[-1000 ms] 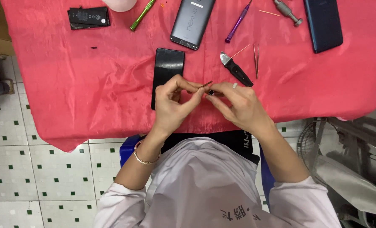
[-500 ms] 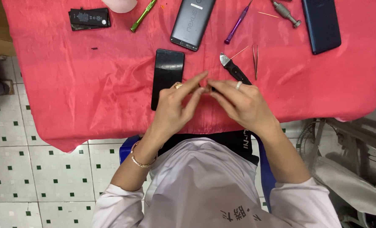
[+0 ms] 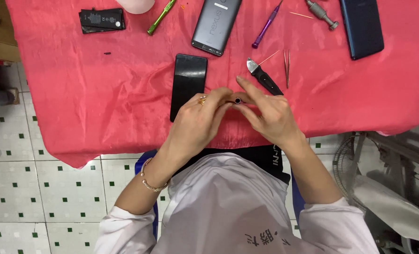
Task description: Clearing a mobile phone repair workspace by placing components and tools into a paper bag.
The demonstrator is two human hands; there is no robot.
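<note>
My left hand (image 3: 201, 121) and my right hand (image 3: 269, 113) meet over the near edge of a table draped in a red cloth (image 3: 101, 103). Their fingertips pinch a small dark round-ended tool (image 3: 237, 100) between them; most of it is hidden by the fingers. A black phone (image 3: 188, 84) lies face down just left of my left hand, partly under it. A black-handled prying tool (image 3: 264, 80) lies just beyond my right hand.
On the cloth farther away lie a grey phone (image 3: 216, 24), a dark blue phone (image 3: 362, 27), a black battery (image 3: 102, 20), a green screwdriver (image 3: 161, 17), a purple screwdriver (image 3: 266, 26), tweezers (image 3: 287, 67), a metal tool (image 3: 322, 13). A fan (image 3: 348, 164) stands on the tiled floor at right.
Both hands have stayed together at the table's near edge, with the fingers shifting around the small tool; my right index finger now points up over it.
</note>
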